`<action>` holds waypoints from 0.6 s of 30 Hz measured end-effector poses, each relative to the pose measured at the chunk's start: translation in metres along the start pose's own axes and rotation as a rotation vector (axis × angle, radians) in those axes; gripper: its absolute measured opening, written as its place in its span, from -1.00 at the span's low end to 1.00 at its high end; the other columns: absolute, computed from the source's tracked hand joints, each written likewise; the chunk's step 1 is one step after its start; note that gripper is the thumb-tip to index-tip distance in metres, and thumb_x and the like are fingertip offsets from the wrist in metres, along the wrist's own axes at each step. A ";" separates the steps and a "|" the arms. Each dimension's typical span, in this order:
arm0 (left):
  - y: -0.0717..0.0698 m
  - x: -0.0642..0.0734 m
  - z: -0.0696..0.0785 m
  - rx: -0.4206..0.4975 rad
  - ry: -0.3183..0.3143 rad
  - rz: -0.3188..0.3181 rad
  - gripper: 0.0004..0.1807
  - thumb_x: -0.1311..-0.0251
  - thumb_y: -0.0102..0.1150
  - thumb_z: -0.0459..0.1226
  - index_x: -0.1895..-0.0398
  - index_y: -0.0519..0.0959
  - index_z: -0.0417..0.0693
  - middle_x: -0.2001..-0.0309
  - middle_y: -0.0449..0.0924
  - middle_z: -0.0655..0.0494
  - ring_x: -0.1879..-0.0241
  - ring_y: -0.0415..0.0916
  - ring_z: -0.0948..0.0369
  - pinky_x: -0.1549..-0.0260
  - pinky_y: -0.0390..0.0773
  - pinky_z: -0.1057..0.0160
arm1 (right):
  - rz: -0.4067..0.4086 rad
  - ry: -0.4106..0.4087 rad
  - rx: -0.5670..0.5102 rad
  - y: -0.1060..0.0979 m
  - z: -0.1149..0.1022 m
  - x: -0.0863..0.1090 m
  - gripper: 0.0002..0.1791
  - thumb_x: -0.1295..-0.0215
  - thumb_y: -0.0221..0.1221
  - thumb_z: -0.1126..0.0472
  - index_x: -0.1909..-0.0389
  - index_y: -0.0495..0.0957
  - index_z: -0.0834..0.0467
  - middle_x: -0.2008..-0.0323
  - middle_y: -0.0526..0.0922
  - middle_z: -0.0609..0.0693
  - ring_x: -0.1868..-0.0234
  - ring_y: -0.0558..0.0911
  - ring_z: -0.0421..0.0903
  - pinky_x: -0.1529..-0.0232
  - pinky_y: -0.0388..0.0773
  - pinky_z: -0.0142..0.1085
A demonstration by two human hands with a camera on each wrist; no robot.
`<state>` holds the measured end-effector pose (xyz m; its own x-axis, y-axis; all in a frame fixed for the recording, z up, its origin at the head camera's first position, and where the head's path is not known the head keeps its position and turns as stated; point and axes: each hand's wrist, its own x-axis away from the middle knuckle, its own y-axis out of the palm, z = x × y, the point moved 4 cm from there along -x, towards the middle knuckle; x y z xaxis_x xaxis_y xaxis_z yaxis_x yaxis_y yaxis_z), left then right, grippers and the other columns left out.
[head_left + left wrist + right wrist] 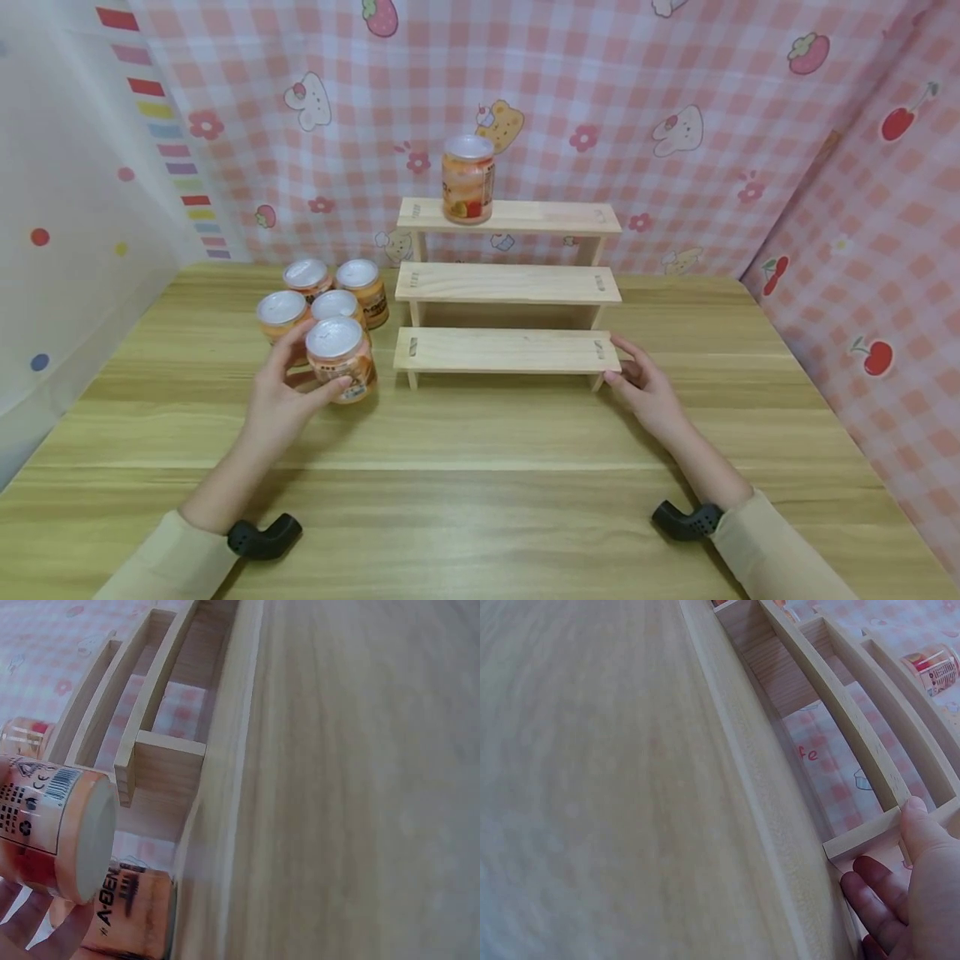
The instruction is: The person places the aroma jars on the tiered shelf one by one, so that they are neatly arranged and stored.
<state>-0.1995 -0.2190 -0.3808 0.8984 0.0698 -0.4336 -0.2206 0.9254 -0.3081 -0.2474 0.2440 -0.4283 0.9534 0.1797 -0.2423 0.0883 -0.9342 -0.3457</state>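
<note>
My left hand (279,402) grips an orange can (343,368) with a silver lid, thumb on its front and fingers round its far side. Seen from the left wrist, the held can (45,825) shows its pale underside, raised off the table and above another can (131,911). My right hand (651,398) holds the right end of the lowest step of a three-step wooden shelf (506,350). Its thumb (917,817) presses the step's front corner, and the other fingers lie by the side support.
Several similar cans (281,308) stand grouped on the wooden table (480,517), left of the shelf. One more can (468,182) stands on the top step, toward its left. A pink checked cloth (540,92) hangs behind.
</note>
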 end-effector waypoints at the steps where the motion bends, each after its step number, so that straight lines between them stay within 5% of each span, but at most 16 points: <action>1: 0.001 0.000 0.002 -0.001 0.004 0.001 -0.13 0.12 0.44 -0.53 -0.35 0.29 -0.12 -0.03 0.46 -0.01 0.04 0.42 0.22 0.17 0.53 0.37 | 0.001 0.001 0.004 0.000 0.000 0.000 -0.38 -0.36 0.07 0.44 -0.42 0.17 0.23 0.03 0.54 0.43 0.14 0.56 -0.34 0.21 0.49 -0.51; 18: 0.025 -0.013 0.029 0.069 0.011 -0.016 -0.14 0.17 0.48 -0.50 -0.31 0.35 -0.08 -0.02 0.48 -0.01 0.04 0.42 0.18 0.18 0.54 0.32 | -0.001 0.013 -0.006 0.000 0.000 0.000 -0.38 -0.37 0.08 0.41 -0.43 0.16 0.21 0.03 0.54 0.42 0.15 0.56 -0.31 0.24 0.48 -0.50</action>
<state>-0.2057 -0.1863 -0.3587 0.8970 0.0512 -0.4390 -0.1796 0.9498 -0.2561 -0.2475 0.2440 -0.4289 0.9570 0.1767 -0.2299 0.0909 -0.9357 -0.3409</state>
